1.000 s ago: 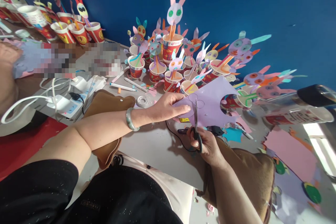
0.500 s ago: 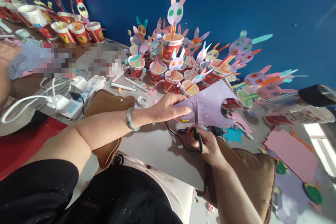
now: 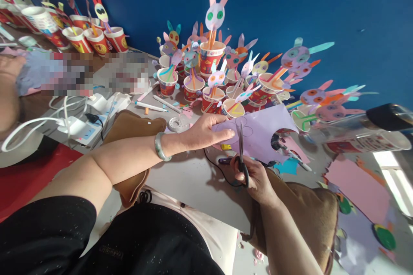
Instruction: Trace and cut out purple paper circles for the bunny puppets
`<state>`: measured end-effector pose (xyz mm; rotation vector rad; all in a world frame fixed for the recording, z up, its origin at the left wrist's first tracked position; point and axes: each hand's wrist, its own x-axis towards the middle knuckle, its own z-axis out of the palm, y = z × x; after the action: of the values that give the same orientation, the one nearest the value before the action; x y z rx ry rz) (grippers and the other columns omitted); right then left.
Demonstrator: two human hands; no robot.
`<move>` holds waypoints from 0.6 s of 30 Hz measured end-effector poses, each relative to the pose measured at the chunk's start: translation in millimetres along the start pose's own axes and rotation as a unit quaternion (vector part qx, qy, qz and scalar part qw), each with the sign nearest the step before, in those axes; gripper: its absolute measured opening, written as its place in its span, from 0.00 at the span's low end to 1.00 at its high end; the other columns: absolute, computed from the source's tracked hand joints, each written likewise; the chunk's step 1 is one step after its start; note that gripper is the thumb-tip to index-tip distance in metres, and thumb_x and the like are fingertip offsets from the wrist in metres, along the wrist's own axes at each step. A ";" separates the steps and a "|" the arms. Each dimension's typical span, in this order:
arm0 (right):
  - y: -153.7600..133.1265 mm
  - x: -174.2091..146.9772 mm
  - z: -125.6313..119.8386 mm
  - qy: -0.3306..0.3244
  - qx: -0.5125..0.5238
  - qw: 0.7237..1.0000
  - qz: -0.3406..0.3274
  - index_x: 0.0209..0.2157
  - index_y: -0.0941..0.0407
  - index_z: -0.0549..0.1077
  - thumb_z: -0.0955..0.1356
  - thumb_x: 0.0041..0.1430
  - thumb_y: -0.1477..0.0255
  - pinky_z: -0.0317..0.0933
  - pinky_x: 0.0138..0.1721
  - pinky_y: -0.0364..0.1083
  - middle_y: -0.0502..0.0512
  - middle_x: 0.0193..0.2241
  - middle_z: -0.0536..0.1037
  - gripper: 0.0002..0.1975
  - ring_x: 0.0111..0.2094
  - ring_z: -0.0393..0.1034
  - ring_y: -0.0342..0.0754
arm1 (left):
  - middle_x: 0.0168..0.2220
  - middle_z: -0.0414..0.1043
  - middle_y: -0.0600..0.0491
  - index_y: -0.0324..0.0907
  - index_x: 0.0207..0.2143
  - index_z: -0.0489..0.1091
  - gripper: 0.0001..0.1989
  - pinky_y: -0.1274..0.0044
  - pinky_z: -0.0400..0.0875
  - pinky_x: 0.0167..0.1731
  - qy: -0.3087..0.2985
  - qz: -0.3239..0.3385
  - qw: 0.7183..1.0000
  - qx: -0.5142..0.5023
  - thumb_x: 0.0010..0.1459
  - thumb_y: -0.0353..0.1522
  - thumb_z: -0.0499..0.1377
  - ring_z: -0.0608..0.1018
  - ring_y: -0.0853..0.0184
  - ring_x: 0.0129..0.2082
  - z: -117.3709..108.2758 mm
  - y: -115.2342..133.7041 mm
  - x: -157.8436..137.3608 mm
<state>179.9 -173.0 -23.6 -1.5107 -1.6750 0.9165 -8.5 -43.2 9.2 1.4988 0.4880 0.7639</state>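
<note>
Lt purple paper [image 3: 263, 131] w/ thin drawn loops, curved notch

Pinched at one end in the left hand [image 3: 211, 132], with the thumb on top: purple paper [image 3: 263, 132], thin, raised and slightly bent, with fine drawn loops near the middle and a large rounded notch in the right edge. Gripped by black handles in the right hand [image 3: 254, 178]: scissors [image 3: 241, 154], metal blades pointing forward across the paper, among the loops.

White power strip [image 3: 86, 132], black-capped bottle [image 3: 389, 119]
</note>
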 end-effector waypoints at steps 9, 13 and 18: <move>-0.3 1.4 1.0 0.006 -0.013 0.999 -0.036 0.20 0.54 0.66 0.64 0.52 0.37 0.56 0.30 0.47 0.52 0.21 0.68 0.33 0.25 0.60 0.47 | 0.29 0.72 0.54 0.37 0.30 0.73 0.10 0.81 0.69 0.31 -0.002 0.005 1.000 -0.005 0.53 0.36 0.61 0.72 0.73 0.30 1.1 -1.5 0.9; 2.2 0.9 0.8 0.008 -0.026 0.999 -0.041 0.21 0.53 0.66 0.64 0.52 0.36 0.57 0.32 0.48 0.53 0.22 0.70 0.33 0.28 0.63 0.50 | 0.27 0.70 0.54 0.37 0.28 0.71 0.10 0.82 0.67 0.27 -0.015 -0.002 1.000 -0.013 0.51 0.37 0.61 0.70 0.74 0.28 2.0 -2.1 0.7; 4.5 0.4 0.6 0.013 -0.029 0.998 -0.045 0.21 0.54 0.66 0.64 0.53 0.36 0.56 0.31 0.48 0.52 0.21 0.69 0.33 0.26 0.61 0.48 | 0.27 0.69 0.55 0.37 0.28 0.71 0.11 0.83 0.66 0.25 -0.019 -0.007 1.000 -0.024 0.51 0.37 0.62 0.70 0.75 0.27 1.6 -0.3 0.5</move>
<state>181.6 -172.3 -27.8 -1.4657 -1.7499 0.8050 -6.9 -43.9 9.1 1.4625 0.4478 0.7306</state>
